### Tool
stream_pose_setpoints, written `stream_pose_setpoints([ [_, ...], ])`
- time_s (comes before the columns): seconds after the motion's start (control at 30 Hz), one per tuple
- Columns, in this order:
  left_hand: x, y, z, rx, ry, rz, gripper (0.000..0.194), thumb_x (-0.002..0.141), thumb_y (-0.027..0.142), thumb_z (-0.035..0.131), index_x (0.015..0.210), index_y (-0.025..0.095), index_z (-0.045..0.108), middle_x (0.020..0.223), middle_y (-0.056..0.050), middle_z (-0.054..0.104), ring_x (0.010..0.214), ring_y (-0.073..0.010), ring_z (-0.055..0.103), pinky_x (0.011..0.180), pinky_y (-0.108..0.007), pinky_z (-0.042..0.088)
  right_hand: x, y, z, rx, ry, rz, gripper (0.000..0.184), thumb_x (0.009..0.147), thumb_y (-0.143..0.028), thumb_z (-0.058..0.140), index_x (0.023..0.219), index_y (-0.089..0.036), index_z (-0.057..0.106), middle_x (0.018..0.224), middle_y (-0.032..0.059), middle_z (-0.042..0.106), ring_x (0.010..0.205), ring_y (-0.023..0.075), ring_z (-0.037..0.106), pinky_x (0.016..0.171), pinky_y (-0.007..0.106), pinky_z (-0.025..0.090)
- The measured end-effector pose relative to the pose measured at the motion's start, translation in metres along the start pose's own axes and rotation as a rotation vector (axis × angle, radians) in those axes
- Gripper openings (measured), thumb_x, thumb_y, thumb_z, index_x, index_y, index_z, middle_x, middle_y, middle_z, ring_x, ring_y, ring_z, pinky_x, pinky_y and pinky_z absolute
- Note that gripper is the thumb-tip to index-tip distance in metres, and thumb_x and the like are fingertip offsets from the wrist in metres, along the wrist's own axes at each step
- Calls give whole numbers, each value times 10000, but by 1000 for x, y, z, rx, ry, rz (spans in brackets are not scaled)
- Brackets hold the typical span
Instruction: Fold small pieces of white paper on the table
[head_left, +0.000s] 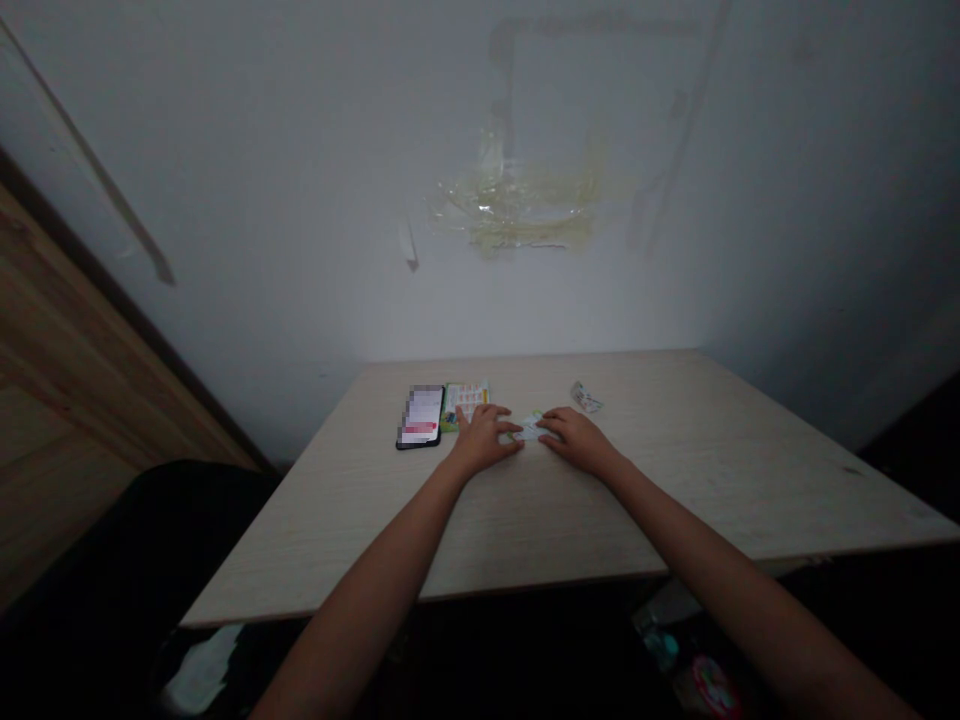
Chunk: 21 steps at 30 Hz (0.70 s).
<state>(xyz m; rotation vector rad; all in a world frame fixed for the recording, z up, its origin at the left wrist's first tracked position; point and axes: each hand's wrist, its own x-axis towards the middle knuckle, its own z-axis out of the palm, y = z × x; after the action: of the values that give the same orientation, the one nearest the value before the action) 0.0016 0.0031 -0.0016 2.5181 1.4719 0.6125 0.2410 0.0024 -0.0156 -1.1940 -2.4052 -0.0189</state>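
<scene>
So both hands are lying palm down on the bench (675,470), fingers loosely spread and pointing toward each other. Between them sits a small white-and-green card (529,427), and the left hand (484,441) and right hand (580,441) come in from either side, with their fingertips right up against it or on it. Can't really tell from this angle if they're pinching it or just resting there, since it's tiny and the light's pretty dim.

Just past the left hand there's a black smartphone (420,417), screen lit but pixelated, lying flat beside a yellow-green printed leaflet (466,400), the two touching or nearly so. Up past the right hand, a small printed packet (586,397) lies at an angle by itself. The bench butts against a pale wall (300,200) with a patch of old tape residue (517,205) on it.
</scene>
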Motion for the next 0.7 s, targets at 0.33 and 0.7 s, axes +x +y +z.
stream_pose_setpoints([
  [0.33, -1, 4, -5, -5, 24, 7, 263, 802, 490, 713, 1035, 377, 755, 1353, -39, 591, 1332, -323, 413, 1099, -765, -44, -1, -2, -3, -100, -17, -11, 338, 979, -353, 509, 1199, -170, 689, 1176, 140, 669, 1106, 246, 590, 970, 385, 473],
  [0.7, 2, 1, 3, -29, 98, 47, 138, 824, 430, 717, 925, 348, 762, 1274, -13, 640, 1280, -278, 478, 1089, -766, -71, -2, -2, -5, -122, -19, 7, 343, 990, -354, 485, 1182, -162, 696, 1170, 139, 677, 1115, 251, 589, 984, 396, 472],
])
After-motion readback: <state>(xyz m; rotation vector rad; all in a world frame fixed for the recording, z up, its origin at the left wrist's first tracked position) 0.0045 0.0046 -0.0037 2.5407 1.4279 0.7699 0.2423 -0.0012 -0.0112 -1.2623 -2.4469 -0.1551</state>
